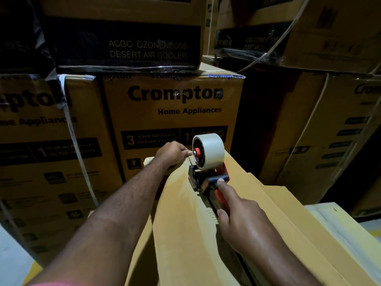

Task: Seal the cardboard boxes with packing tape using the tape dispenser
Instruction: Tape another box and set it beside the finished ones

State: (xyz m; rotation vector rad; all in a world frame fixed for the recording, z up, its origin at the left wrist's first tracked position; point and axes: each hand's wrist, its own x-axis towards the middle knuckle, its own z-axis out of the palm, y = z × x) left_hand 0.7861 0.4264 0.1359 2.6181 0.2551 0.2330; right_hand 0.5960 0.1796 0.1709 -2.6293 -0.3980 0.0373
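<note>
A brown cardboard box (181,228) lies in front of me, its two top flaps meeting at a dark centre seam. A tape dispenser (208,178) with an orange handle and a clear tape roll (210,150) sits on that seam near the box's far end. My right hand (241,219) grips the handle, with the index finger stretched along the dispenser's top. My left hand (172,153) reaches to the box's far edge, fingers curled over it just left of the roll.
Stacked Crompton cartons (175,112) form a wall right behind the box and to the left (41,151). More cartons (329,131) stand to the right, strapped with white bands. A pale box (342,223) lies at the lower right.
</note>
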